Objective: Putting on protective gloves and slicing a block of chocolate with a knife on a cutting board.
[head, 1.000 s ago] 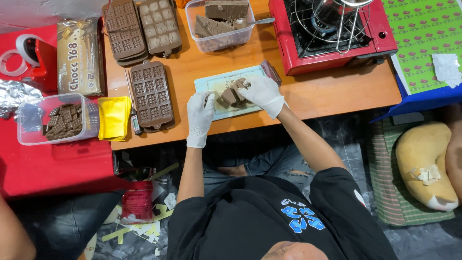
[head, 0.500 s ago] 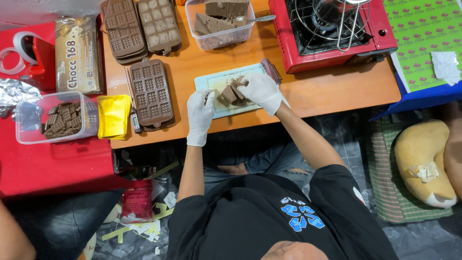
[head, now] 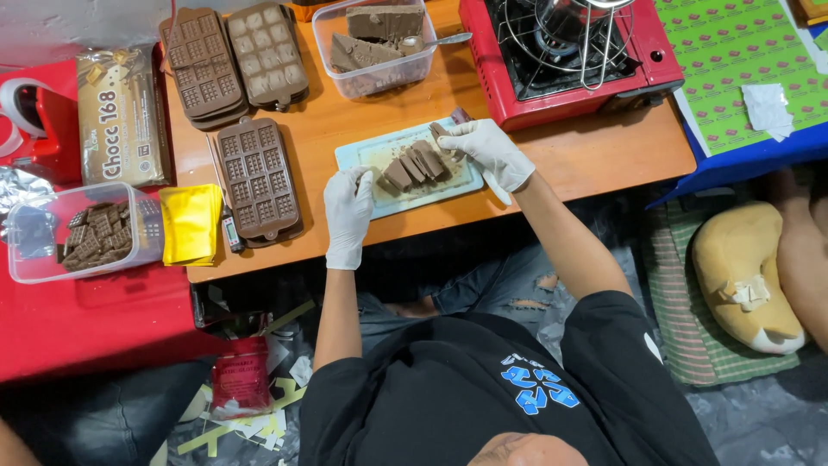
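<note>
While the gloved left hand (head: 348,211) steadies the pale rectangular board (head: 371,155), the right hand (head: 487,148) grips sliced chocolate slabs (head: 414,166).

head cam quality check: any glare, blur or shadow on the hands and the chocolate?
Head view: even, soft light; left hand, right hand and chocolate on the board are sharp, no motion blur; mild sheen on the foil; floor under the table is dim.

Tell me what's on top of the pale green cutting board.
Sliced brown chocolate pieces lie on the cutting board. The right hand covers its far corner, hiding whatever lies beneath.
</note>
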